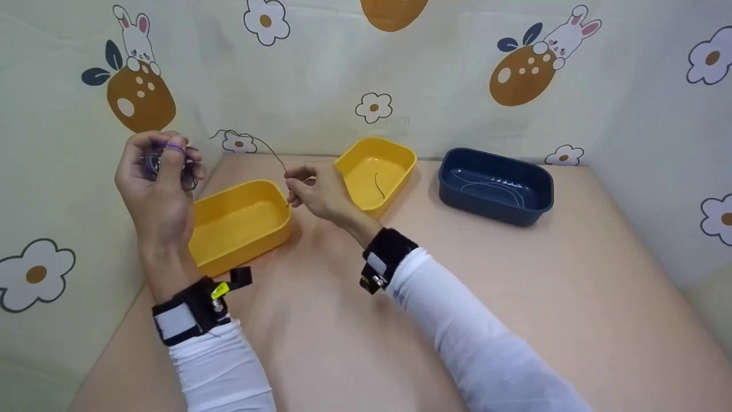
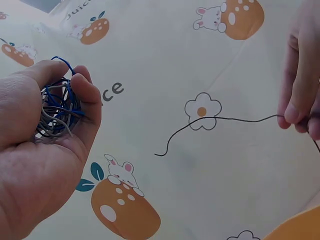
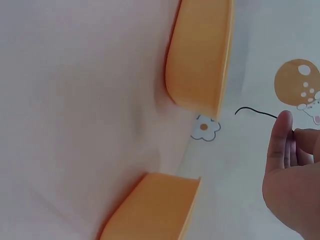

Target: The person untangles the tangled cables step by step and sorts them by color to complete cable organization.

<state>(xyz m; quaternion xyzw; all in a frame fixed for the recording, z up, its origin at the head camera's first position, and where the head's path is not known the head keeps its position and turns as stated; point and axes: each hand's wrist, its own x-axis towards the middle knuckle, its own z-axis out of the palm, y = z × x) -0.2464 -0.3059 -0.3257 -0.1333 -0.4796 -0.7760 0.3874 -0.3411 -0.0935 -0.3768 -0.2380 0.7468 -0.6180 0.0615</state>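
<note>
My left hand [image 1: 160, 191] is raised at the left, its fingers curled around a tangled bundle of thin wires [image 2: 59, 107] in blue, grey, purple and dark colours. In the head view my right hand [image 1: 323, 191] pinches one dark wire [image 2: 235, 119] between thumb and fingertips. That wire's long free end bends toward the left hand, apart from the bundle, and a short length hangs below the right fingers. Under the hands stands a yellow box [image 1: 246, 243]. Just behind the right hand is a second yellow box [image 1: 402, 182] with a dark wire piece [image 1: 378, 187] inside.
A dark blue box [image 1: 490, 209] stands at the back right of the table [image 1: 514, 297], holding a pale thin wire [image 1: 494, 184]. Patterned cloth walls [image 1: 446, 74] rise behind the table and at both sides.
</note>
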